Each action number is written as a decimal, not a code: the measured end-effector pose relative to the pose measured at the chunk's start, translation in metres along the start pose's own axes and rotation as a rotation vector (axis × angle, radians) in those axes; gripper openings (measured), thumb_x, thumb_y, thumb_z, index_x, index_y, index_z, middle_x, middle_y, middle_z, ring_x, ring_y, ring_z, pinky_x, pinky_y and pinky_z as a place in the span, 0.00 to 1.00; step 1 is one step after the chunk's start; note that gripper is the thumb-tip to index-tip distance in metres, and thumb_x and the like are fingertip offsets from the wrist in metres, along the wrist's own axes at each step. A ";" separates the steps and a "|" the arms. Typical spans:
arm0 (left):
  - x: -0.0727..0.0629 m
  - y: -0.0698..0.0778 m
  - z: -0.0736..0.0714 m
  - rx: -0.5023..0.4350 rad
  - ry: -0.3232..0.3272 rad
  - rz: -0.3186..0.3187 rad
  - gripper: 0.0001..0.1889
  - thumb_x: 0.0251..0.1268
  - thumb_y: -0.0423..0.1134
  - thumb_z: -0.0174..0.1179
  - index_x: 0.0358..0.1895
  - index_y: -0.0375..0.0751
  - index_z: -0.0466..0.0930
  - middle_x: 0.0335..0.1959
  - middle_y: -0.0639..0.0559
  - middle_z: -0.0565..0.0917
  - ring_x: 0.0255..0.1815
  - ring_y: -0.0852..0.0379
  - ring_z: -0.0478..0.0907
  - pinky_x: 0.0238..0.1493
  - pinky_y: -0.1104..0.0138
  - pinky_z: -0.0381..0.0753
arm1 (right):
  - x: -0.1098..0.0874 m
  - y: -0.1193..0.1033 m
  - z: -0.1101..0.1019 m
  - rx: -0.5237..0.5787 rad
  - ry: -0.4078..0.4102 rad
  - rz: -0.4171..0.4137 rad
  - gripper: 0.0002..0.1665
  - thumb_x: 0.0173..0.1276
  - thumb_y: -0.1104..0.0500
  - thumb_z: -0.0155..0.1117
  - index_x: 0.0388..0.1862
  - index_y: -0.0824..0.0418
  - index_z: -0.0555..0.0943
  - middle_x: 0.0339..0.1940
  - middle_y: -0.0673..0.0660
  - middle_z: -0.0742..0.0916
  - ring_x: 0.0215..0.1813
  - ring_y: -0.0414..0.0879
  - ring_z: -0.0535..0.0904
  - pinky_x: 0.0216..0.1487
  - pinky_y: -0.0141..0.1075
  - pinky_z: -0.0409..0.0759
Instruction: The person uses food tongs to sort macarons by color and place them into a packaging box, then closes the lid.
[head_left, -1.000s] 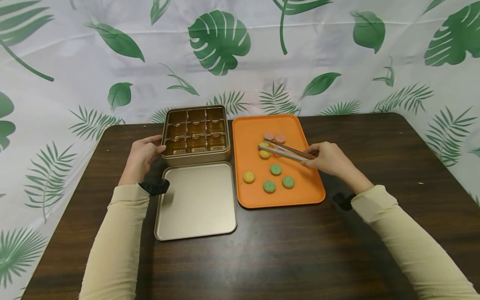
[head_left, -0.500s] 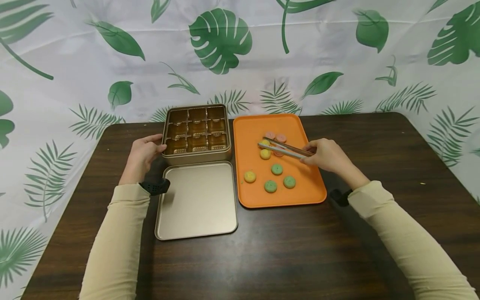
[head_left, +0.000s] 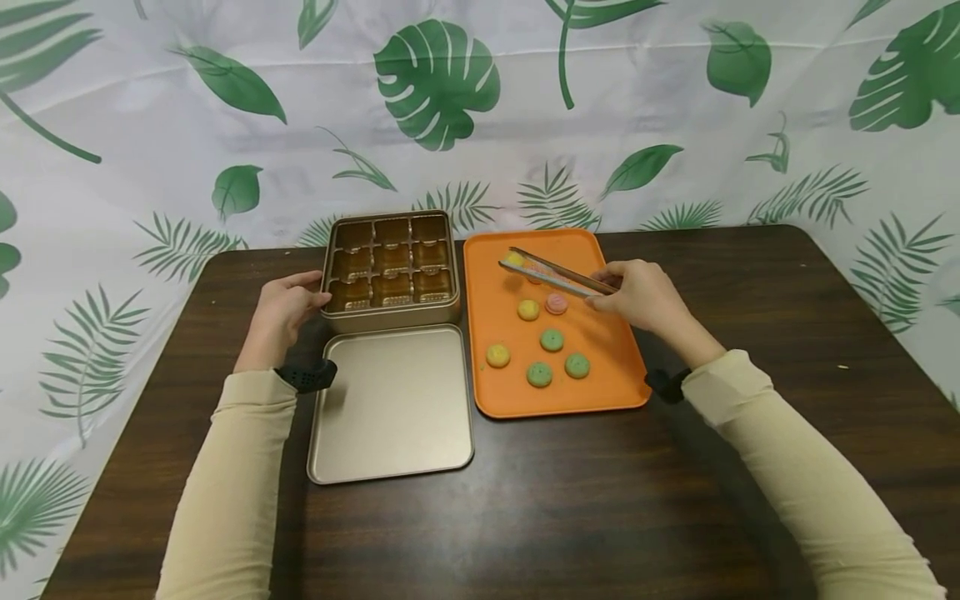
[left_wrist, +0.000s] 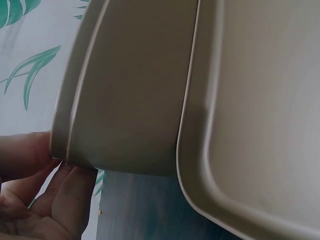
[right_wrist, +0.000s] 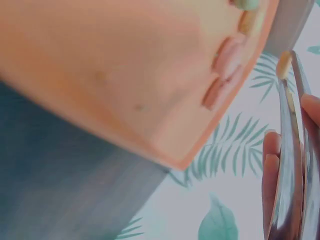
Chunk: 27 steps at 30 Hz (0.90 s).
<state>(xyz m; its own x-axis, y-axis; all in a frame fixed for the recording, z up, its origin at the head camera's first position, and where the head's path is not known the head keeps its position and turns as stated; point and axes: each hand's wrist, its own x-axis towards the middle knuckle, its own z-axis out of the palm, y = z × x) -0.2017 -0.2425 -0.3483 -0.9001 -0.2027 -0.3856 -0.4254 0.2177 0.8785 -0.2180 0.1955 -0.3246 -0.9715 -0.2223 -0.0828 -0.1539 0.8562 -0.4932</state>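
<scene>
My right hand [head_left: 648,300] holds metal tongs [head_left: 558,279] over the orange tray [head_left: 517,402]. Between the tong tips is a yellow macaron [head_left: 515,259], seen also in the right wrist view as a yellow macaron [right_wrist: 284,65] raised above the tray. Green macarons [head_left: 552,340], pink ones [head_left: 556,304] and two yellow ones [head_left: 528,310] lie on the tray. At the left, my left hand [head_left: 283,312] grips the near left corner of a gold tin [head_left: 393,317]. Its thumb and fingers [left_wrist: 75,200] meet at the rim in the left wrist view. The tin's divided insert [head_left: 393,271] has bare compartments.
A flat gold lid [head_left: 393,404] lies in front of the tin, beside the orange tray. Everything stands on a dark wooden table [head_left: 585,500]. A white cloth with green leaves [head_left: 480,100] hangs behind the table.
The tongs have lifted a yellow macaron off the tray and moved up and left with it. The left hand still holds the tin.
</scene>
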 end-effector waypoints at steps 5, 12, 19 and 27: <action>-0.001 -0.001 -0.001 0.009 -0.002 0.004 0.29 0.72 0.30 0.46 0.75 0.42 0.55 0.77 0.42 0.54 0.73 0.46 0.61 0.77 0.58 0.60 | 0.012 -0.019 -0.002 0.017 0.047 -0.032 0.24 0.61 0.56 0.68 0.55 0.65 0.80 0.46 0.67 0.86 0.40 0.55 0.82 0.38 0.43 0.81; 0.001 -0.002 0.001 -0.011 0.001 0.012 0.30 0.71 0.29 0.47 0.74 0.39 0.55 0.76 0.40 0.55 0.75 0.46 0.58 0.77 0.58 0.60 | 0.031 -0.043 0.002 0.026 0.046 -0.044 0.26 0.62 0.55 0.66 0.59 0.63 0.78 0.56 0.65 0.83 0.53 0.58 0.79 0.53 0.49 0.80; 0.003 -0.002 0.001 -0.020 0.015 0.010 0.30 0.70 0.27 0.47 0.74 0.38 0.55 0.75 0.39 0.57 0.73 0.47 0.60 0.75 0.60 0.63 | 0.050 -0.068 0.016 0.015 0.050 -0.050 0.27 0.63 0.52 0.67 0.60 0.60 0.78 0.58 0.61 0.83 0.53 0.55 0.80 0.55 0.46 0.80; 0.003 0.000 0.004 -0.015 0.039 0.009 0.30 0.69 0.26 0.48 0.74 0.39 0.56 0.75 0.39 0.57 0.72 0.46 0.62 0.73 0.60 0.66 | 0.064 -0.086 0.034 0.005 0.044 -0.040 0.27 0.63 0.52 0.67 0.60 0.59 0.79 0.58 0.59 0.83 0.45 0.52 0.84 0.48 0.43 0.84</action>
<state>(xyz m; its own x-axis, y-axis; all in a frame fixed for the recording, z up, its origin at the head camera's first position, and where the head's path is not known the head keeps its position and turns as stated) -0.2044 -0.2393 -0.3506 -0.8992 -0.2381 -0.3670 -0.4160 0.2057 0.8858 -0.2607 0.0923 -0.3170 -0.9717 -0.2351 -0.0248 -0.1916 0.8447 -0.4998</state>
